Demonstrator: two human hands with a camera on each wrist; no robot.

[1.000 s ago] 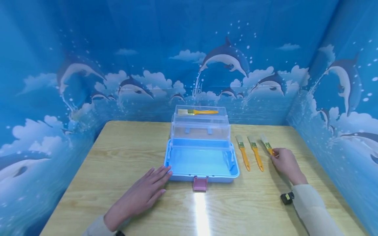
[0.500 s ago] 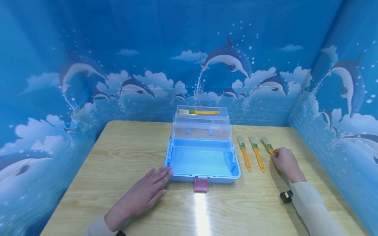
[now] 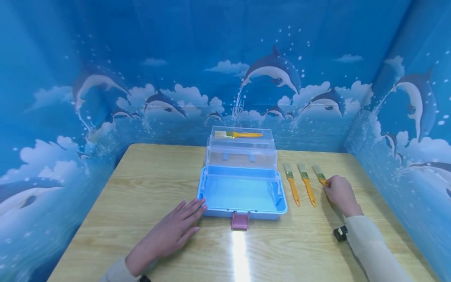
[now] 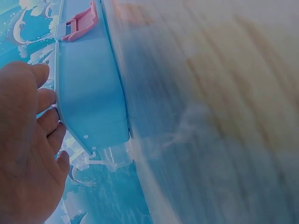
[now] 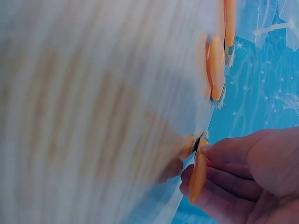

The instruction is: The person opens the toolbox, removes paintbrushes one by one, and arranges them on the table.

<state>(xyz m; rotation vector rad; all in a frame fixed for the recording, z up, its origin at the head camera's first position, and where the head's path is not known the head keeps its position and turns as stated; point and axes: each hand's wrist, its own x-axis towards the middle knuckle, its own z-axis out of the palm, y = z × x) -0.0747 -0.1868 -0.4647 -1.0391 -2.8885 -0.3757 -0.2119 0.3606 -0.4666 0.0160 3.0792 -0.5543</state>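
My right hand (image 3: 341, 195) pinches the orange handle of the rightmost paintbrush (image 3: 320, 174) between thumb and fingers; its pale bristles point away to the back left. In the right wrist view that handle (image 5: 198, 175) shows at the fingertips. My left hand (image 3: 169, 231) lies with straight fingers at the front left corner of a blue box (image 3: 243, 214), fingertips at its rim. The box stands unlidded, with clear tiered trays (image 3: 241, 158) raised at its back and a pink latch (image 3: 240, 220) hanging in front. On the top tray lies another paintbrush (image 3: 243, 134).
Two more paintbrushes, one (image 3: 291, 184) nearest the box and one (image 3: 306, 184) beside it, lie side by side on the wooden table (image 3: 155, 176). A dolphin-print curtain (image 3: 169, 47) encloses the back and sides.
The view has shifted very slightly. My right hand stays at the rightmost paintbrush, my left hand at the box corner; both are nearly still.
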